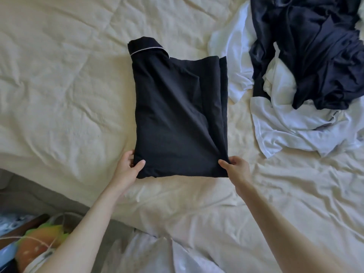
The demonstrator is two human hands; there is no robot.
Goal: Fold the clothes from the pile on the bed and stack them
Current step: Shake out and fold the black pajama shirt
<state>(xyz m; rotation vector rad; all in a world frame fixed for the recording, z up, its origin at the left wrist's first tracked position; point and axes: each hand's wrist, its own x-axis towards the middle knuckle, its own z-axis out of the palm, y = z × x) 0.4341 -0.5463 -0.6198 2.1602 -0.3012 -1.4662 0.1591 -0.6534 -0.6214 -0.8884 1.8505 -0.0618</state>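
Observation:
A black garment [177,119] with thin white piping on its collar lies folded into a tall rectangle in the middle of the cream bed [59,85]. My left hand [129,167] pinches its near left corner, thumb on top and fingers underneath. My right hand [235,166] pinches the near right corner the same way. To the right sits the pile: dark navy clothes [315,56] heaped on crumpled white ones [285,125].
The bed's near left edge drops to a grey base [29,196]. Below it at the lower left lie colourful objects and white cords [39,239]. A white cloth [157,253] lies at the bottom centre.

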